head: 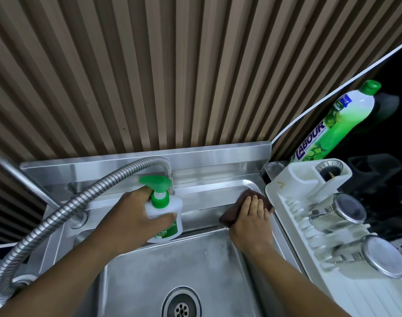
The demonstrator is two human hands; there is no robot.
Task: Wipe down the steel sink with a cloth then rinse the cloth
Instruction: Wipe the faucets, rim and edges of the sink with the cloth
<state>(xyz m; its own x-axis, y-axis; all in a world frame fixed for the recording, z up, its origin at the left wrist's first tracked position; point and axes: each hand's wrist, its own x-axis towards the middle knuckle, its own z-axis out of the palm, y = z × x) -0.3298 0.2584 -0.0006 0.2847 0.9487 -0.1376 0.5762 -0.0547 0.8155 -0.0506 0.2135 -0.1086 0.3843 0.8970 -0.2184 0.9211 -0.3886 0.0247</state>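
Observation:
The steel sink (202, 266) fills the lower middle, its round drain (181, 305) at the bottom. My right hand (252, 221) lies flat, fingers straight, pressing a brown cloth (232, 217) onto the sink's back right corner and rim. My left hand (136, 216) grips a white pump bottle with a green top (163, 209), held lifted above the sink's back ledge beside the tap.
A flexible steel tap hose (65, 209) arcs from the left to a spout behind the pump bottle. A white dish rack (293, 216) with steel cups stands at the right. A green dish-soap bottle (337, 124) leans behind it. A ribbed wall rises at the back.

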